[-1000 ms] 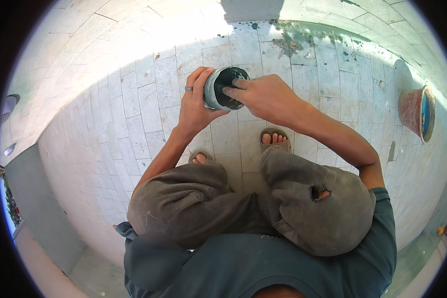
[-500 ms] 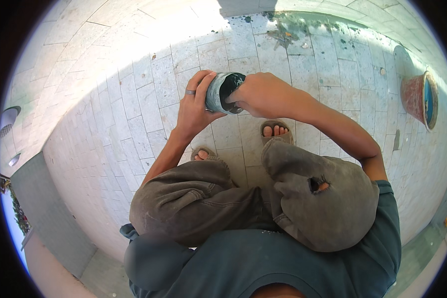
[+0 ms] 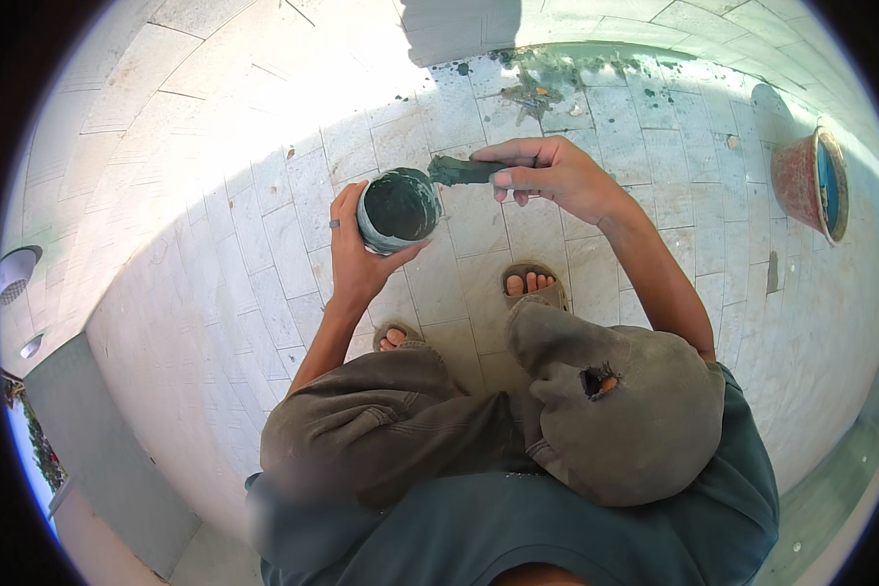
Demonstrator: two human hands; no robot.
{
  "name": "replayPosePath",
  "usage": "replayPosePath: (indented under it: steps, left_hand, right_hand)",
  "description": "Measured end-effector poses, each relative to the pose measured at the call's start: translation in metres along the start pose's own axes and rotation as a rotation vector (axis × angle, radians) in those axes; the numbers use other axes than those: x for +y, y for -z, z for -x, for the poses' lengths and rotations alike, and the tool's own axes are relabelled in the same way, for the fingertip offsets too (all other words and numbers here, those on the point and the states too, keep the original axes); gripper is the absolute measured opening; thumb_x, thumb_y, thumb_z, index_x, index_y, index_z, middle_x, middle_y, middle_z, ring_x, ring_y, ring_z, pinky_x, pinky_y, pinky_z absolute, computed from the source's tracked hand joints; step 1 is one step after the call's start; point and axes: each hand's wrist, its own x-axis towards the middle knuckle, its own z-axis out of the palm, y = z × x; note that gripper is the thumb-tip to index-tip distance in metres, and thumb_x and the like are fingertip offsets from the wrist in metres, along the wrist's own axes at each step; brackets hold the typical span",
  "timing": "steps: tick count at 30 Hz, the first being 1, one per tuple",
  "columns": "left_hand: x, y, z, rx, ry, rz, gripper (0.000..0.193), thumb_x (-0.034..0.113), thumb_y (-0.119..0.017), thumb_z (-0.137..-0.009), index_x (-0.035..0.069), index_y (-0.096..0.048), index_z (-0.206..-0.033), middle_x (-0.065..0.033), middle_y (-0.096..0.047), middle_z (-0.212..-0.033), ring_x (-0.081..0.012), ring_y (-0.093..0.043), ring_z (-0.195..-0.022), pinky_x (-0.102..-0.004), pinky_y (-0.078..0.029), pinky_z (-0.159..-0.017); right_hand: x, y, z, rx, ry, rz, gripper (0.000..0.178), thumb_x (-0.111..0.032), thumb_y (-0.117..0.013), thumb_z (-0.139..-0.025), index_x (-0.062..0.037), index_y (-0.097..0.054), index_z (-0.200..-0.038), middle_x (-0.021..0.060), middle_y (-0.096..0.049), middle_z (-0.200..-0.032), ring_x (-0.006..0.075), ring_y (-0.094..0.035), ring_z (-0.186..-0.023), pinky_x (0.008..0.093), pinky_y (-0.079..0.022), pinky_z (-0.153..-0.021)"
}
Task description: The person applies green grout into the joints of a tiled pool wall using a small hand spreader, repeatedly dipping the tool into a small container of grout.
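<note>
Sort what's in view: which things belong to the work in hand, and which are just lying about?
In hand:
- round grey cup of dark green paste, in left hand
- green-smeared flat tool, in right hand

Lying about:
- red clay pot
- green stains on paving

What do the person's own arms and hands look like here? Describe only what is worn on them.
Both forearms are bare, with no sleeves reaching them, no gloves and no watch. The left hand wears a plain band ring on one finger. The right hand shows no ring. A dark teal short-sleeved shirt covers the shoulders.
</note>
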Motion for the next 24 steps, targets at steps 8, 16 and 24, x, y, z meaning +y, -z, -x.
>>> replayPosePath:
  steps: [8, 16, 24]
  left_hand:
    - [-0.009, -0.001, 0.007, -0.022, 0.095, 0.043, 0.103, 0.026, -0.095, -0.058, 0.001, -0.037, -0.14, -0.0206, -0.042, -0.136, -0.036, -0.045, -0.126, -0.044, -0.038, -0.105]
    - [-0.006, 0.002, 0.01, -0.015, 0.129, 0.073, 0.103, 0.027, -0.095, -0.057, 0.0, -0.039, -0.138, -0.0183, -0.044, -0.134, -0.0334, -0.046, -0.125, -0.043, -0.038, -0.104]
    - [-0.005, 0.005, 0.014, 0.0, 0.113, 0.106, 0.1, 0.024, -0.095, -0.058, 0.0, -0.039, -0.137, -0.0171, -0.048, -0.13, -0.0305, -0.051, -0.12, -0.0408, -0.042, -0.101]
  right_hand:
    - [0.017, 0.017, -0.006, 0.175, -0.013, -0.439, 0.034, -0.008, -0.067, -0.091, -0.0003, -0.058, -0.123, 0.0128, -0.068, -0.106, 0.0149, -0.068, -0.089, 0.0239, -0.057, -0.081]
    - [0.05, 0.094, -0.056, 0.875, 0.173, -0.054, 0.034, -0.013, -0.071, -0.087, 0.0034, -0.065, -0.116, 0.0131, -0.072, -0.087, 0.0138, -0.069, -0.077, 0.0266, -0.056, -0.068]
    - [0.003, 0.146, -0.119, 1.107, 0.284, 0.656, 0.021, -0.016, -0.068, -0.088, 0.0024, -0.072, -0.098, 0.0112, -0.074, -0.076, 0.0157, -0.072, -0.069, 0.0266, -0.053, -0.065]
